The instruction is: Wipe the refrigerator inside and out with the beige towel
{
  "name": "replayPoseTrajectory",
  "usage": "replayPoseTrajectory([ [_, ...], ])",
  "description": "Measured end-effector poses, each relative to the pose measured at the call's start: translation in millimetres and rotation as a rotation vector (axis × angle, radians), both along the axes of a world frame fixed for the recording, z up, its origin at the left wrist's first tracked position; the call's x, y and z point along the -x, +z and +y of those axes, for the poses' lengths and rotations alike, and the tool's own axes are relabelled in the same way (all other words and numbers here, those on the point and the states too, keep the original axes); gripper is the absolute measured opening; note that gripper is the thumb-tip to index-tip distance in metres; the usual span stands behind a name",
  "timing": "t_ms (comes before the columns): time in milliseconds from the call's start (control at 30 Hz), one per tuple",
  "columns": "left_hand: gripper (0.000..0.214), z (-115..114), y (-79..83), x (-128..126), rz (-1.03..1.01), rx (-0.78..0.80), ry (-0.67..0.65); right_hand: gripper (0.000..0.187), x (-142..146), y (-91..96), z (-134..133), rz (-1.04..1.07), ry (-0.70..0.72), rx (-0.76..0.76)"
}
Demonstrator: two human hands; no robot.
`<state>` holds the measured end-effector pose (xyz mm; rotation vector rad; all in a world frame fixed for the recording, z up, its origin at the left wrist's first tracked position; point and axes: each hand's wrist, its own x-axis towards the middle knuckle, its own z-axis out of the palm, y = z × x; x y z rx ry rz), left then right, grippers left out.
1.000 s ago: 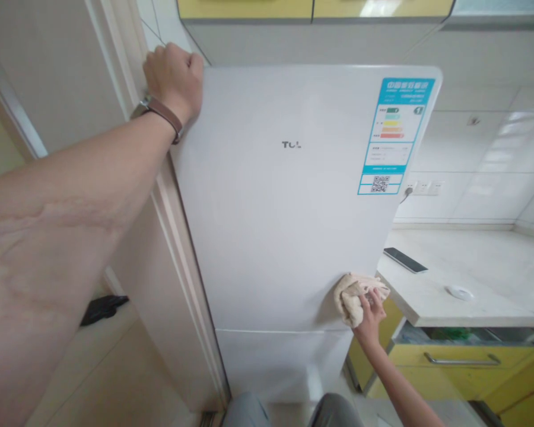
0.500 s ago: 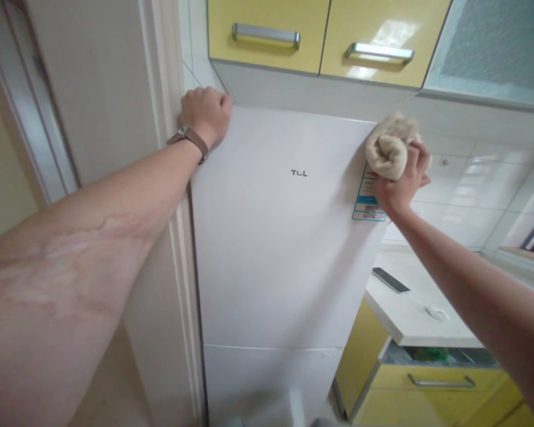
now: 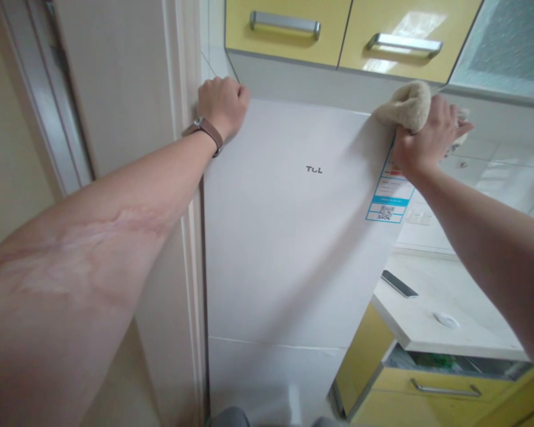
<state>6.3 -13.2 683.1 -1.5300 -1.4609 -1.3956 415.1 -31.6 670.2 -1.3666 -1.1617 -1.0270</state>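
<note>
A white fridge (image 3: 289, 237) with a small grey logo and a blue energy label (image 3: 389, 198) fills the middle of the view. My left hand (image 3: 222, 107), with a brown watch strap on its wrist, is closed in a fist round the fridge door's top left corner. My right hand (image 3: 427, 139) is closed on a bunched beige cloth (image 3: 404, 107) and presses it against the door's top right corner, partly covering the label.
Yellow wall cupboards with metal handles (image 3: 285, 24) hang just above the fridge. A white door frame (image 3: 182, 178) stands to the left. At right, a pale counter (image 3: 467, 296) carries a dark phone (image 3: 399, 283) and a small white object (image 3: 445, 320), above a slightly open yellow drawer (image 3: 445, 385).
My right hand has carried the cloth from the door's lower right edge up to its top right corner. The view has tilted upward. My left hand has stayed on the top left corner.
</note>
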Motion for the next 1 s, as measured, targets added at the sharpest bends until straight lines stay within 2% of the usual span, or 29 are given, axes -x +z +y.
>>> replayPoseTrajectory([
  [300,0.055,-0.8,1.7,-3.2,0.037,-0.044,0.039,0.044,-0.3,-3.2,2.7,-0.043,-0.042,-0.045],
  [500,0.053,-2.3,0.8,-3.3,0.04,-0.043,0.051,0.041,-2.0,-3.3,3.6,-0.061,-0.007,-0.097],
  [1000,0.055,-1.2,1.2,-2.0,0.039,-0.038,0.067,0.043,4.4,-6.5,-1.7,-0.018,0.003,-0.065],
])
